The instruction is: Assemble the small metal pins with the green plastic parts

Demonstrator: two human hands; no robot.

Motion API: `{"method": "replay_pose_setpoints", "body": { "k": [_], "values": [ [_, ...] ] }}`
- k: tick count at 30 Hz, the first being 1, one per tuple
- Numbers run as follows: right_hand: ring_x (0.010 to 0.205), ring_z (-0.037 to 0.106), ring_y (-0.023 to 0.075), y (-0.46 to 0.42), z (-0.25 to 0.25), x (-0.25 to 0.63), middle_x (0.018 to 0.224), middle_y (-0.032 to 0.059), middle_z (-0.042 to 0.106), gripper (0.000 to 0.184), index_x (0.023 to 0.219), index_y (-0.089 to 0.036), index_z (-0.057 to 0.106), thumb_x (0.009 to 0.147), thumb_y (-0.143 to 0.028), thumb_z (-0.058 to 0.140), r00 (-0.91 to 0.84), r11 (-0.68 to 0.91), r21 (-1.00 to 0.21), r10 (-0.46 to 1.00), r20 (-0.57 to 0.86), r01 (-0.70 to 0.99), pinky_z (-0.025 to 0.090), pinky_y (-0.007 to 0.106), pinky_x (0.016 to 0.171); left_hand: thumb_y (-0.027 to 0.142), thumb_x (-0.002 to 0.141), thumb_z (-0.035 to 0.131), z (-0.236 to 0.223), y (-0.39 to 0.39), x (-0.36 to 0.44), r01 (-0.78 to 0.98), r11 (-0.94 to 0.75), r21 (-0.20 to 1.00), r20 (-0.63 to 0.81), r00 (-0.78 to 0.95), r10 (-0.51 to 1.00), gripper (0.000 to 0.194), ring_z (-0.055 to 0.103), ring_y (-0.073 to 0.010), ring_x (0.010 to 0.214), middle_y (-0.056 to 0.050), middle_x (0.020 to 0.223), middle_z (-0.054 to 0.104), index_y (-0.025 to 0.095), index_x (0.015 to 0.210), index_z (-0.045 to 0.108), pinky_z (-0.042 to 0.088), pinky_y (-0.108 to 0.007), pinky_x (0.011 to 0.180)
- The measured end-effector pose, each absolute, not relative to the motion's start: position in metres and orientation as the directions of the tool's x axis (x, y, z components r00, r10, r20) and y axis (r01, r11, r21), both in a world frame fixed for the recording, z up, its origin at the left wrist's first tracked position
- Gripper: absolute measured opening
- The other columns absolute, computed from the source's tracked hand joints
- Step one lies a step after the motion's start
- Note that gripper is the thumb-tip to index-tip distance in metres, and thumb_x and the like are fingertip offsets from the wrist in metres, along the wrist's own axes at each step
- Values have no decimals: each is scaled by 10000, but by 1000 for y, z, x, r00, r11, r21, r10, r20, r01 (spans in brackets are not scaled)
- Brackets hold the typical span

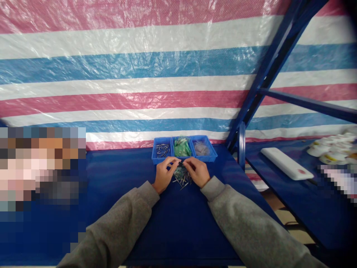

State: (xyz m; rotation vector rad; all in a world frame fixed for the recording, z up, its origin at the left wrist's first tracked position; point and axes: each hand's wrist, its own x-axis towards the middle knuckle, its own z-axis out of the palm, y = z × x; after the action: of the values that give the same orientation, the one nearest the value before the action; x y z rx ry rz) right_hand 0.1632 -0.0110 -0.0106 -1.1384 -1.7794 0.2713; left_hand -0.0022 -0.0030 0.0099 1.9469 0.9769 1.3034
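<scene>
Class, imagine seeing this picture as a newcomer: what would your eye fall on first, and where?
A pink, white and blue striped tarpaulin fills the upper picture. Below centre, the left hand and right hand meet above a pile of small parts on the blue bench, before a blue divided tray.

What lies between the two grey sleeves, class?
The head view shows a loose heap of small metal pins on the blue tabletop, just below the left hand and right hand.
</scene>
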Motion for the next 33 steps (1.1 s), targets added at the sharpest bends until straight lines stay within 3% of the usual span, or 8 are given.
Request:
{"method": "replay_pose_setpoints", "body": {
  "k": [4, 10, 16, 22, 29, 33],
  "values": [
    [639, 568, 157, -10, -12, 165, 754, 41, 638, 226, 838, -187, 609, 881, -332, 440, -12, 500, -629, 788, 615, 596, 437, 275, 625, 316, 870, 474, 8, -1, -3, 247, -536, 807, 483, 245, 840, 224, 621, -157, 779, -65, 888, 656, 162, 984, 589, 488, -255, 672],
    [655, 583, 162, -12, -9, 165, 774, 48, 649, 237, 857, -185, 618, 880, -335, 437, 7, 497, -639, 786, 618, 587, 451, 281, 639, 322, 855, 495, 7, 2, -4, 349, -621, 702, 565, 259, 784, 230, 581, -174, 797, -71, 852, 646, 173, 926, 655, 451, -292, 758],
    [732, 601, 168, -14, -7, 163, 839, 56, 655, 244, 948, -193, 622, 877, -337, 438, -72, 560, -622, 772, 632, 548, 466, 288, 692, 337, 844, 507, 5, 0, -1, 287, -538, 792, 485, 238, 841, 209, 520, -101, 565, 31, 603, 550, 169, 957, 562, 414, -217, 611],
    [608, 552, 147, -17, -4, 161, 695, 35, 603, 247, 823, -189, 623, 874, -356, 448, -172, 598, -590, 767, 618, 543, 432, 262, 592, 332, 847, 506, 6, -1, -2, 276, -521, 808, 462, 253, 850, 191, 477, -82, 490, 59, 521, 491, 166, 932, 550, 386, -194, 539],
    [588, 529, 136, -15, -5, 162, 615, 17, 549, 377, 666, -189, 567, 919, -367, 350, -163, 577, -591, 779, 605, 564, 401, 249, 601, 294, 841, 518, 4, -5, -3, 317, -619, 719, 591, 189, 784, 174, 617, -155, 743, -50, 835, 667, 171, 884, 633, 475, -258, 696],
    [603, 546, 137, -14, -7, 163, 626, 19, 569, 382, 666, -191, 574, 920, -366, 349, -123, 553, -601, 787, 605, 577, 404, 248, 620, 276, 847, 510, 10, 3, -10, 434, -671, 601, 709, 97, 698, 175, 594, -175, 778, -60, 842, 662, 187, 893, 653, 460, -299, 753]
  ]
}}
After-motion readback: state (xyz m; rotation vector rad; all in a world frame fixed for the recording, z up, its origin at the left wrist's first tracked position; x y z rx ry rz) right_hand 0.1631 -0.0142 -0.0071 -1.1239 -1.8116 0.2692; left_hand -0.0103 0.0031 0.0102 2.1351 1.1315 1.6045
